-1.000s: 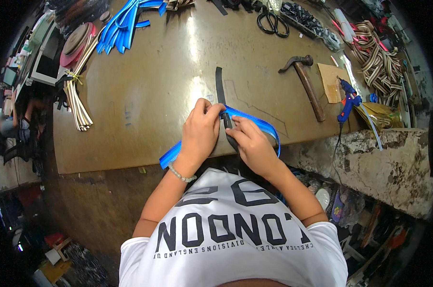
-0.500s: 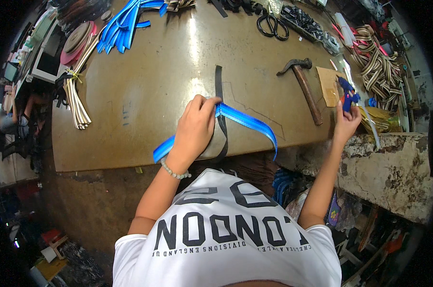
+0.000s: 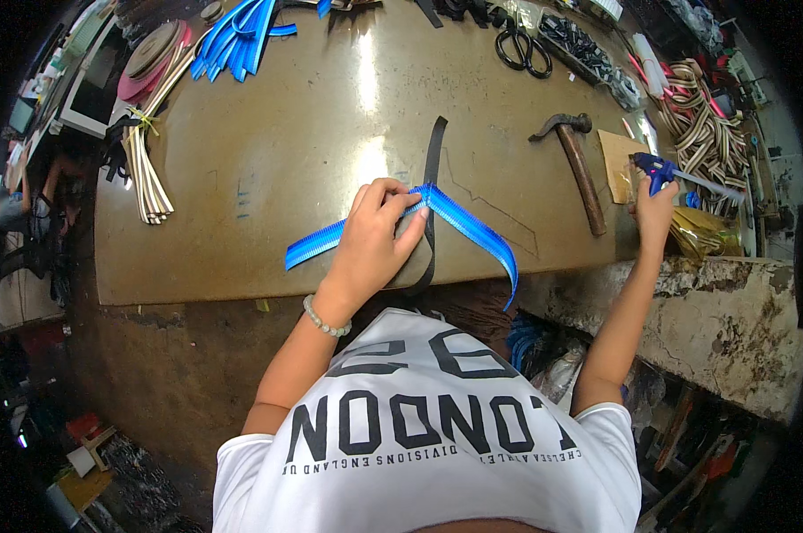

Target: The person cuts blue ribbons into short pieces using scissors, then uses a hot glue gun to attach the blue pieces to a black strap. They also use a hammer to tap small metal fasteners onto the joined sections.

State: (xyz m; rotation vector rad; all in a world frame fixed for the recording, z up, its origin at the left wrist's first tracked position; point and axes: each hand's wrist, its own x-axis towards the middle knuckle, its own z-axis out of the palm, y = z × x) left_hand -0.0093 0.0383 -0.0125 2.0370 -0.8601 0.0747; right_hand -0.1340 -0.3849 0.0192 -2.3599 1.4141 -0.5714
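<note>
Over at the far left of the brown workbench [image 3: 268, 169], a bundle of cream and dark straps [image 3: 146, 173] tied with a yellow band lies near the edge, with flat coils of pink and tan webbing [image 3: 148, 62] behind it. Further back, a loose heap of blue straps [image 3: 241, 35] fans out across the top.

Nearer the middle, the left hand [image 3: 375, 240] presses down on the bench, fingers curled over a blue ribbed strap [image 3: 472, 231] where it crosses a narrow black strap [image 3: 432, 169]. The blue strap is pinned under the fingers at its fold; one end runs out left along the bench, the other slants right and droops over the front edge. The black strap runs straight back from the hand and loops under the palm toward the front edge. A beaded bracelet [image 3: 323, 318] sits on that wrist.

Behind, black-handled scissors [image 3: 518, 46] lie by a row of dark small parts [image 3: 588, 58]. To the right, a hammer [image 3: 577, 164] rests with its head away from the person, just beside a piece of brown card [image 3: 619, 160].

At the right edge, the right hand [image 3: 654, 209] is closed around a blue glue gun [image 3: 659, 169], well apart from the straps. Beyond it lies a pile of striped tan webbing [image 3: 699, 124].
</note>
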